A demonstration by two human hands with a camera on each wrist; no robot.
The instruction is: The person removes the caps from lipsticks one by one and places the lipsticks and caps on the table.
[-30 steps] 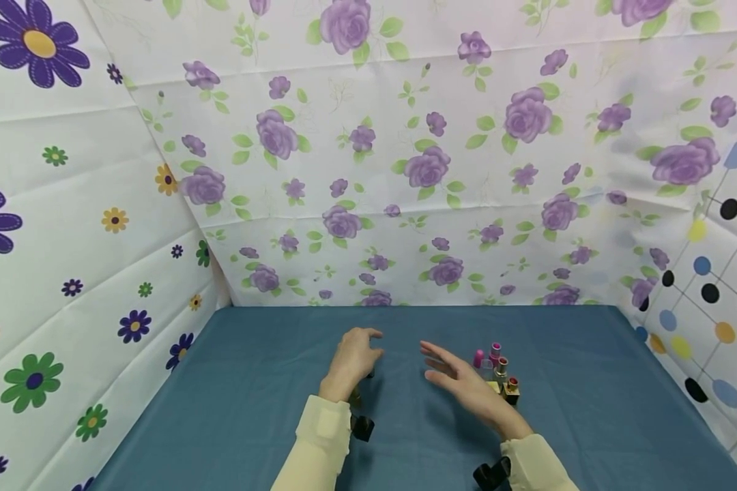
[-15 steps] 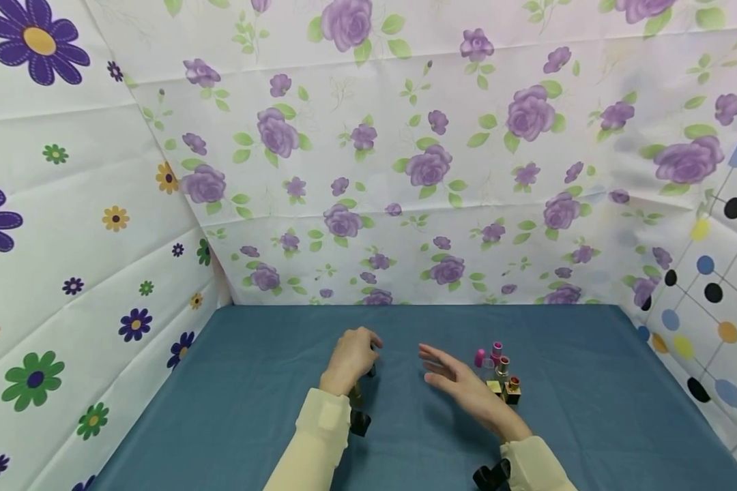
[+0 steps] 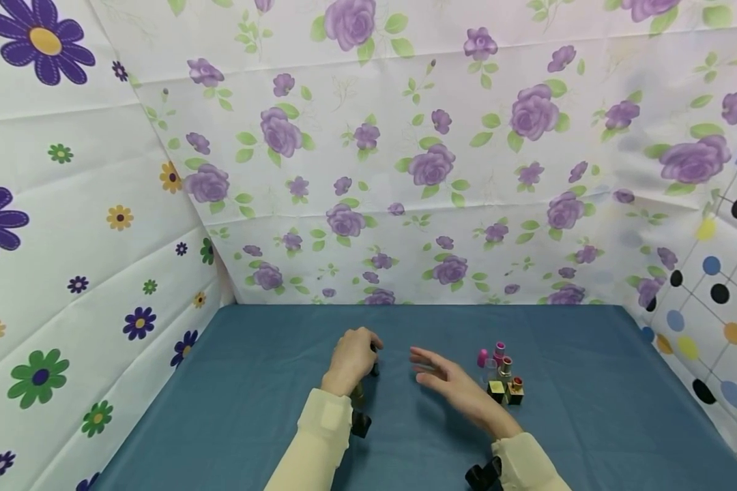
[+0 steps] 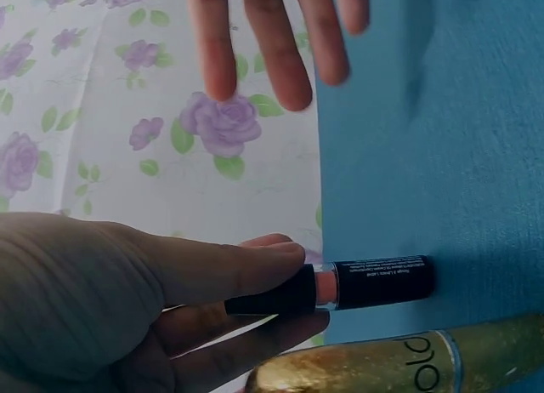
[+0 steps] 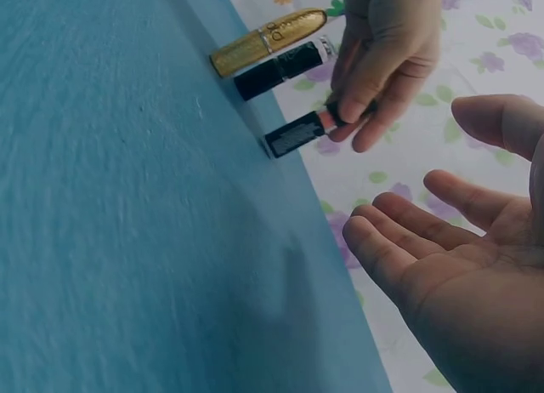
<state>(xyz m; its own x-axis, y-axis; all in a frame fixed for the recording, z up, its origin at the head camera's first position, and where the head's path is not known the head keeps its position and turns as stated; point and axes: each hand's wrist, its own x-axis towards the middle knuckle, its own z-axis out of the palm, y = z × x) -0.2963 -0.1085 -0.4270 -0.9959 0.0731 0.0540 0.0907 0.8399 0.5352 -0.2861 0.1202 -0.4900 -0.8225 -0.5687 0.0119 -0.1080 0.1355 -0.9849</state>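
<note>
With thumb and fingers, my left hand (image 3: 351, 361) pinches the black top of a small lipstick (image 4: 387, 282). Its black base stands on the blue cloth, and a peach band shows between base and top. Next to it are a gold lipstick tube (image 5: 272, 40) and another black tube (image 5: 280, 70) with a silvery end, both upright. My right hand (image 3: 451, 385) hovers over the cloth to the right, fingers extended and palm turned inward; it holds nothing. In the head view, my left hand hides most of these tubes.
Right of my right hand stands a group of uncapped lipsticks: a pink one (image 3: 499, 353), a red one (image 3: 506, 368) and another red one in a gold and black case (image 3: 516, 392). A gold-topped cap (image 3: 495, 391) and a pink piece (image 3: 482, 358) are beside them. Patterned sheets border the blue cloth (image 3: 270, 382).
My left fingers have come together on the lipstick's top, and its black tube now shows below them. My right hand has shifted slightly left. The lipstick group has stayed put.
</note>
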